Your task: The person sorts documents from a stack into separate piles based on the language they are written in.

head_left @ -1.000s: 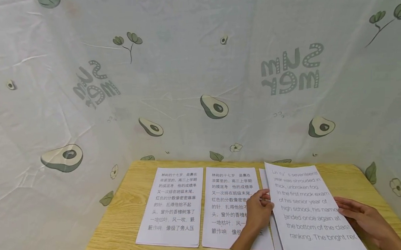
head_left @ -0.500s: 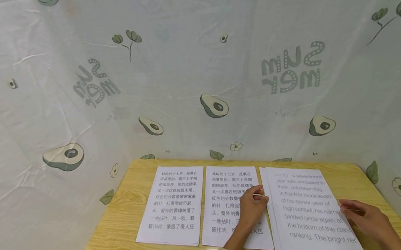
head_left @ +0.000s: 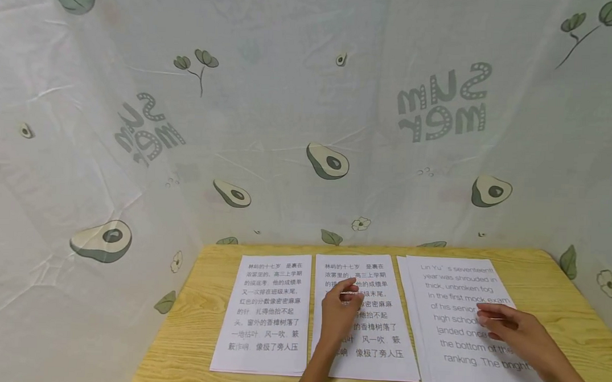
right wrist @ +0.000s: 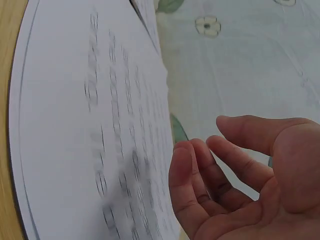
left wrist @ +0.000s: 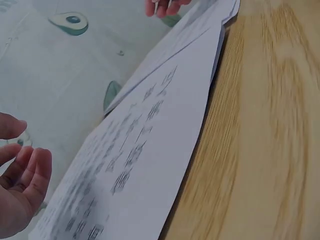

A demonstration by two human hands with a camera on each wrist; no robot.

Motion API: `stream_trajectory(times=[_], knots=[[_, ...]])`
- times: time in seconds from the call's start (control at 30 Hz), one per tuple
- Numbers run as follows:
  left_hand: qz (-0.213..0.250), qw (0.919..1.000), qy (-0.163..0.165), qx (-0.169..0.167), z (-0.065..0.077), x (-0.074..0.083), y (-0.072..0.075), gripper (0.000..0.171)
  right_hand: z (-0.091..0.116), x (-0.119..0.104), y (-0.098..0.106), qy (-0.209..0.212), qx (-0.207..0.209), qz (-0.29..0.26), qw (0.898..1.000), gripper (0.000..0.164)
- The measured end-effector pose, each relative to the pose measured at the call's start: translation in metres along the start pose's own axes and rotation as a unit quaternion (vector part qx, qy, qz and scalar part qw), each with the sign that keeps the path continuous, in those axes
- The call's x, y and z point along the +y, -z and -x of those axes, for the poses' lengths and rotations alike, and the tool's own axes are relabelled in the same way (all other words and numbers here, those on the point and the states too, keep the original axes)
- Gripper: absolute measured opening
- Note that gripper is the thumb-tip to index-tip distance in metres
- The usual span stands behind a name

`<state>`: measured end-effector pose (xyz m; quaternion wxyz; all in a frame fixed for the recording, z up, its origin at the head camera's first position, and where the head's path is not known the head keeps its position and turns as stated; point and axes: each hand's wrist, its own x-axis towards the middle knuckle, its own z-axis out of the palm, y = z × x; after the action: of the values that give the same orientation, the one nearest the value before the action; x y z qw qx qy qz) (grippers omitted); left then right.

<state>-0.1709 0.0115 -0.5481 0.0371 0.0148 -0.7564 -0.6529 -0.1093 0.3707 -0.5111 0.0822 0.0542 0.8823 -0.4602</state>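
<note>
My left hand (head_left: 339,315) hovers over the middle stack of printed sheets (head_left: 375,365), fingers loosely bent and holding nothing. In the left wrist view that hand (left wrist: 22,185) shows a gap between thumb and fingers, with the Chinese-text page (left wrist: 165,135) beside it. Over the English-text sheets (head_left: 462,377) on the right is my right hand (head_left: 520,337), its fingers relaxed. The right wrist view shows this hand (right wrist: 235,180) with thumb and fingertips apart, above the page (right wrist: 60,125). The top English sheet lies slightly askew on the one beneath, whose left edge shows.
A third stack of Chinese-text sheets (head_left: 260,357) lies on the left of the wooden table (head_left: 182,334). Bare wood shows at the table's left and right sides. Behind stands a pale curtain (head_left: 268,126) printed with avocados, leaves and lettering.
The English sheet, earlier held tilted by both hands, now lies flat on the right stack. Both hands have let go and moved left, the left hand over the middle stack.
</note>
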Motion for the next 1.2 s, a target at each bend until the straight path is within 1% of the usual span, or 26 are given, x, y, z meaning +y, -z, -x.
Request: stream_trajectory(times=[0.17, 0.4, 0.5, 0.67, 0.87, 1.0, 1.2], knots=[[-0.02, 0.9998, 0.003, 0.005, -0.003, -0.004, 0.025, 0.041, -0.005, -0.012, -0.028, 0.017, -0.02, -0.053, 0.998, 0.059], [-0.041, 0.9991, 0.004, 0.006, -0.007, -0.009, 0.051, 0.042, -0.014, -0.03, -0.06, 0.022, -0.029, -0.083, 0.996, 0.057], [-0.064, 0.998, -0.001, 0.005, -0.008, -0.012, 0.06, 0.041, -0.016, -0.038, -0.071, 0.017, -0.027, -0.09, 0.995, 0.056], [-0.114, 0.9934, -0.007, 0.007, -0.01, -0.017, 0.072, 0.04, -0.018, -0.048, -0.082, 0.009, -0.023, -0.089, 0.996, 0.057], [-0.143, 0.9894, -0.026, 0.004, -0.013, -0.021, 0.085, 0.04, -0.021, -0.057, -0.092, 0.009, -0.02, -0.081, 0.996, 0.056], [-0.16, 0.9869, -0.023, 0.004, -0.014, -0.021, 0.091, 0.04, -0.024, -0.061, -0.098, 0.014, -0.011, -0.071, 0.997, 0.055], [-0.174, 0.9847, -0.01, 0.003, -0.017, -0.023, 0.096, 0.039, -0.027, -0.067, -0.106, 0.023, -0.004, -0.064, 0.998, 0.051]])
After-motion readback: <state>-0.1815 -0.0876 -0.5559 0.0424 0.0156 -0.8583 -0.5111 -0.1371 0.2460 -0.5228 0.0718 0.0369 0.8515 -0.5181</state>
